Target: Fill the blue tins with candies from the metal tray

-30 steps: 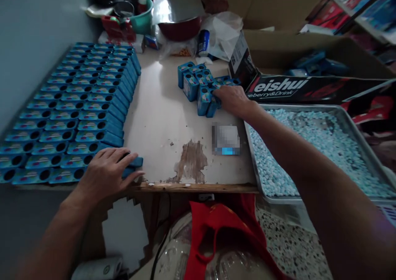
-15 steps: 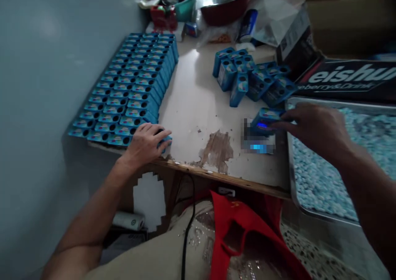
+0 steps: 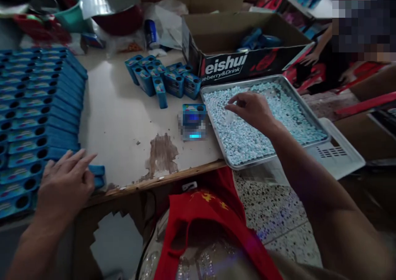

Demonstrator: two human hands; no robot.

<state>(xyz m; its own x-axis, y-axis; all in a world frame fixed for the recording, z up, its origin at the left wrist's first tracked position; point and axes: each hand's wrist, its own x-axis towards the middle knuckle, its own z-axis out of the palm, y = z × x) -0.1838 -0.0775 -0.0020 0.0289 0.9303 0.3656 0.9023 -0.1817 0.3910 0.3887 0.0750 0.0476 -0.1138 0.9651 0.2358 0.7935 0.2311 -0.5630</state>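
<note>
Pellets (image 3: 241, 140), pale blue, fill the tray (image 3: 272, 158) at the table's (image 3: 123, 115) right edge. Right hand (image 3: 252, 111) hangs over them, fingers curled down, tips at the pellets; can't tell if it pinches any. Left hand (image 3: 63, 185) lies flat, fingers spread, on the box rows (image 3: 37, 107) at left. One box (image 3: 194, 114) sits just beside the tray, box cluster (image 3: 163, 80) behind it.

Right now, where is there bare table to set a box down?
The pale tabletop is bare between the rows of flat blue boxes and the single blue box, around the brown worn patch. Crowded: the pellet-filled metal tray and, at the back, around the red bowl.
</note>
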